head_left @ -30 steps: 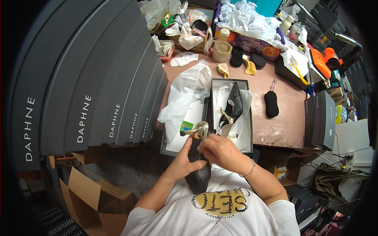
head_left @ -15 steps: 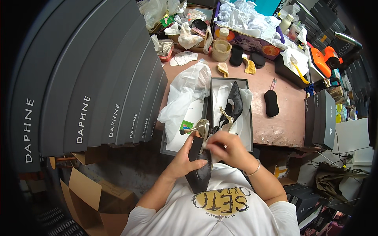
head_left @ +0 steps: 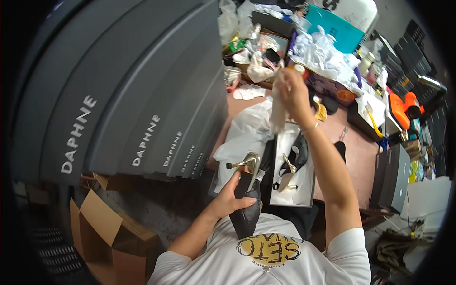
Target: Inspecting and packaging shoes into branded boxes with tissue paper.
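Black heeled shoe (head_left: 247, 199) in left hand (head_left: 228, 199), white tissue (head_left: 277, 107) in right hand (head_left: 292, 90)

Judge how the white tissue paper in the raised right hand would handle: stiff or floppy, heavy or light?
Likely floppy: the tissue paper hangs limp below the right hand. Probably very light, since a loose grip lifts it. It looks crumpled, so it may tear easily.

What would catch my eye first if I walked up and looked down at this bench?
Probably the row of big dark grey boxes filling the left side. Next, the black high-heeled shoe with a gold heel held in the left hand near the person's chest, above an open shoebox holding its mate. The right hand is raised over the cluttered table, gripping white tissue paper.
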Motion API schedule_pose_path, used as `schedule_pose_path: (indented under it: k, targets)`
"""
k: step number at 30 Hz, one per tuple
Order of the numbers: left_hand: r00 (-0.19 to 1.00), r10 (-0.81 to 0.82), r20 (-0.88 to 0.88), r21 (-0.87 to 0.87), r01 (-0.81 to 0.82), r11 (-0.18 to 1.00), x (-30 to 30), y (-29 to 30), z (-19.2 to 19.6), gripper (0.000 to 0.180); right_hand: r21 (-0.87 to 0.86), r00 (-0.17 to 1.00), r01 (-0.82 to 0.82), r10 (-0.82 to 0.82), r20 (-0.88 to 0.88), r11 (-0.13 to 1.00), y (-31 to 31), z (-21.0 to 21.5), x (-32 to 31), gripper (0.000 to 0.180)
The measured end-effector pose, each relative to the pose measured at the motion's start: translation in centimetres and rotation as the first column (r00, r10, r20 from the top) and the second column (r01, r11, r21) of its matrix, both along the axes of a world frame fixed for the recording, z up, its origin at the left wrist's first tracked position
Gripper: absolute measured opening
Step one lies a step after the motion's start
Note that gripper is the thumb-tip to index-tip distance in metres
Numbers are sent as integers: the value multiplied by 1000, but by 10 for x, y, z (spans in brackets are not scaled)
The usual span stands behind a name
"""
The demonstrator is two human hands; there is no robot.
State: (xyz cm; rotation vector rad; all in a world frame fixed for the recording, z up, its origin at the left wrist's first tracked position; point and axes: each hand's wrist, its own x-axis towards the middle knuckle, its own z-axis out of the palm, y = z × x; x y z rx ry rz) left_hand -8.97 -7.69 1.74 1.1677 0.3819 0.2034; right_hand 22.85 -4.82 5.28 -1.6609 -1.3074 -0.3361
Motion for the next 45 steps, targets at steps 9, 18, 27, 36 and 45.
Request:
schedule_pose_path:
  k: [9,18,27,36,45]
  targets:
    - [990,19,142,967,-143,209,10,26,16,88,251,-115,-685,239,-964,683,-128,-19,-116,72]
    - [808,372,457,752,-575,324,28,4,-10,99,220,441,-178,278,-853,959,-187,-2,-187,76]
    - [938,283,-200,-770,-329,547,21,2,-45,82,-224,744,-623,481,-464,749,-215,-7,-180,31]
    - [935,217,-279,-439,-325,838,-13,-55,-57,37,-603,948,-318,230,-221,731,-183,-39,-184,48]
    - [991,32,-131,-443,-88,892,-6,-82,-27,71,-327,485,-628,27,-874,706,-200,-41,-141,54]
